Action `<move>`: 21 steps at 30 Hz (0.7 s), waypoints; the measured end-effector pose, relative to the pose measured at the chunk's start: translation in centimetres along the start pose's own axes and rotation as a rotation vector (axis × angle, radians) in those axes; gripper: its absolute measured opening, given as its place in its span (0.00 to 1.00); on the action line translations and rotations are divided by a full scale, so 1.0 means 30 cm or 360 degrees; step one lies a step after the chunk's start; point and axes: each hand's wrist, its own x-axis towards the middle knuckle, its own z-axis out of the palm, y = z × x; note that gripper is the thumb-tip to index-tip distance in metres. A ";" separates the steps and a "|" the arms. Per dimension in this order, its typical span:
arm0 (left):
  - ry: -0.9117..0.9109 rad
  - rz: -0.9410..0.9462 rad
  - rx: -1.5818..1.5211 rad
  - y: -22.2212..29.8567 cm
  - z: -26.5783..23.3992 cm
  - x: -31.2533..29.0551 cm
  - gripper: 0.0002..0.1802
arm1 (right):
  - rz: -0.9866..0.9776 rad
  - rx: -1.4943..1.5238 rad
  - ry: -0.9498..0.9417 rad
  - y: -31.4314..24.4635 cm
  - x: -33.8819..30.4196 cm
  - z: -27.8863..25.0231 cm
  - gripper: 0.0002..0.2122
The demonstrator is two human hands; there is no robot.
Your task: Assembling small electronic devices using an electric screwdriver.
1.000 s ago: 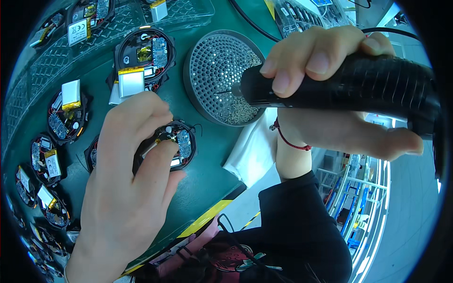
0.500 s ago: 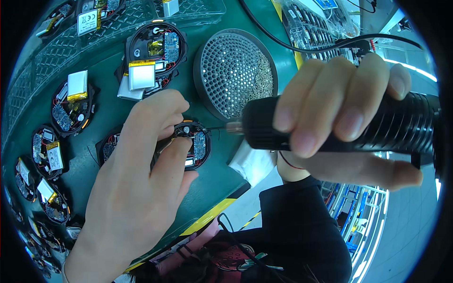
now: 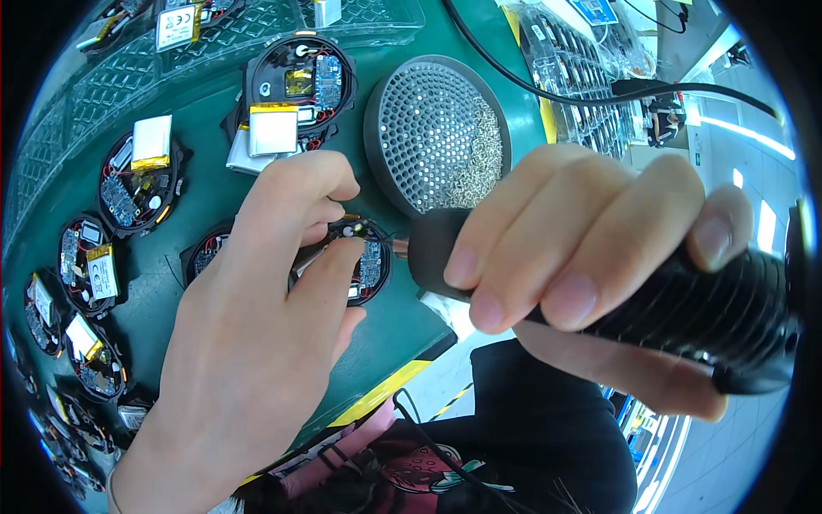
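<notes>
- Swung lower at its rear, the driver (image 3: 438,248) now has its nose closer to the device (image 3: 371,267).
- I see the right hand (image 3: 582,231) wrapped round the driver; the left hand (image 3: 248,325) covers much of the device, so I cannot tell its grip.
- Driver's tip: too small for me.
- Bare counter (image 3: 398,330) separates device from yellow edge (image 3: 385,391); the dish (image 3: 411,128) crowds the driver's nose.
</notes>
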 end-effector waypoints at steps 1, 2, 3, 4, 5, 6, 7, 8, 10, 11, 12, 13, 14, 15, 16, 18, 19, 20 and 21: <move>0.0005 -0.0017 0.0008 -0.007 0.001 -0.002 0.22 | 0.0154 -0.0100 0.0062 -0.009 -0.005 0.011 0.35; 0.0025 0.0024 -0.0011 -0.002 0.010 0.003 0.22 | 0.0151 -0.0142 -0.0001 -0.022 0.012 0.005 0.35; 0.0045 0.0062 -0.0029 0.004 0.017 0.008 0.22 | 0.0161 -0.0156 -0.0011 -0.040 0.028 0.002 0.35; 0.0055 0.0044 -0.0014 0.007 0.009 0.006 0.22 | 0.0240 -0.0147 -0.0084 -0.039 0.045 0.001 0.36; 0.0069 0.0025 -0.0008 0.012 0.000 0.004 0.22 | 0.0316 -0.0136 -0.0157 -0.035 0.054 0.001 0.36; 0.0083 0.0004 0.0001 0.017 -0.009 -0.001 0.22 | 0.0301 -0.0108 -0.0159 -0.028 0.057 0.002 0.36; 0.0084 0.0011 -0.0010 0.015 0.000 0.003 0.22 | 0.0319 -0.0119 -0.0172 -0.033 0.056 -0.003 0.36; 0.0112 0.0020 -0.0029 0.011 0.012 0.005 0.22 | 0.0335 -0.0128 -0.0184 -0.035 0.054 -0.007 0.37; 0.0147 0.0045 -0.0037 0.014 0.021 0.008 0.21 | 0.0355 -0.0130 -0.0210 -0.035 0.054 -0.012 0.37; 0.0154 0.0041 -0.0032 0.017 0.018 0.007 0.21 | 0.0358 -0.0125 -0.0224 -0.034 0.057 -0.013 0.37; 0.0155 0.0036 -0.0047 0.019 0.015 0.007 0.21 | 0.0353 -0.0119 -0.0228 -0.030 0.060 -0.013 0.37; 0.0150 0.0035 -0.0069 0.017 0.017 0.007 0.21 | 0.0339 -0.0106 -0.0220 -0.024 0.058 -0.014 0.36; 0.0162 0.0048 -0.0048 0.017 0.018 0.007 0.22 | 0.0325 -0.0093 -0.0211 -0.020 0.056 -0.017 0.36; 0.0162 0.0050 -0.0048 0.016 0.021 0.006 0.22 | 0.0325 -0.0094 -0.0211 -0.019 0.055 -0.021 0.36; 0.0163 0.0052 -0.0043 0.016 0.023 0.006 0.22 | 0.0352 -0.0072 -0.0246 -0.022 0.055 -0.029 0.36; 0.0166 0.0077 -0.0053 0.023 0.026 0.011 0.22 | 0.0407 -0.0029 -0.0303 -0.045 0.058 -0.054 0.36; 0.0145 0.0057 -0.0029 0.025 0.021 0.010 0.22 | 0.0272 -0.0017 -0.0154 -0.022 0.037 -0.046 0.38; 0.0123 0.0040 -0.0006 0.027 0.016 0.010 0.23 | 0.0313 -0.0034 -0.0084 -0.034 0.028 -0.053 0.38; 0.0123 0.0041 0.0001 0.027 0.014 0.008 0.23 | 0.0353 -0.0054 -0.0015 -0.047 0.024 -0.060 0.39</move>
